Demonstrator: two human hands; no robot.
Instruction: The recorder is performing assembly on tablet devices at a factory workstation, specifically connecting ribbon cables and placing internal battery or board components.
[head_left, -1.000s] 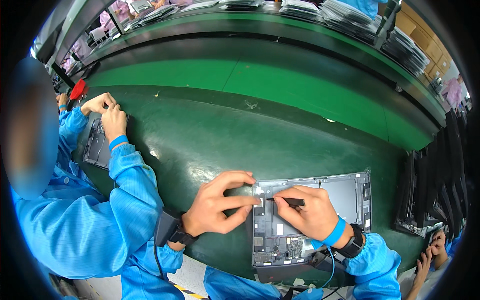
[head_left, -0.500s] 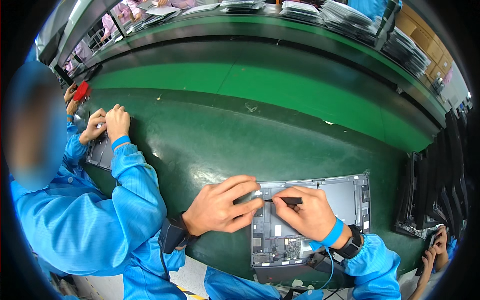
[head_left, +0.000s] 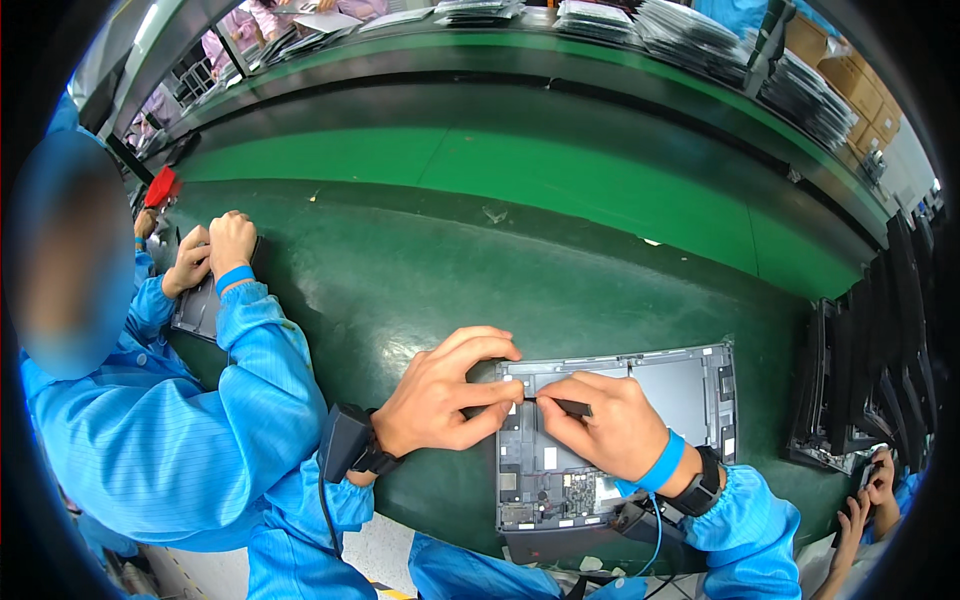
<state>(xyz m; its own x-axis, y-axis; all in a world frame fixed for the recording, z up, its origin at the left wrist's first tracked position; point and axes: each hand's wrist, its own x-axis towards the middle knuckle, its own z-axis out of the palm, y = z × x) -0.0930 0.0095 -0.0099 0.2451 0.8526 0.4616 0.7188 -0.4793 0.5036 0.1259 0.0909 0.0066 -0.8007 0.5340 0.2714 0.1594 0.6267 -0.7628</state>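
An opened laptop chassis, grey with a bare circuit board at its near side, lies on the green bench in front of me. My right hand pinches a slim black tool above the chassis. The tool's thin tip points left, toward my left fingertips. At the chassis's far left edge, my left hand has its thumb and a finger closed together beside that tip; another finger stretches to the corner. Whatever may be between them is too small to make out.
On the left a co-worker in blue has both hands on another dark panel. Dark laptop parts stand stacked on the right, near another person's hands. Flat packages line the shelf beyond the bench.
My left thumb and finger have drawn closer to the tool's tip. The black tool has tilted slightly in my right hand. The view has shifted a little.
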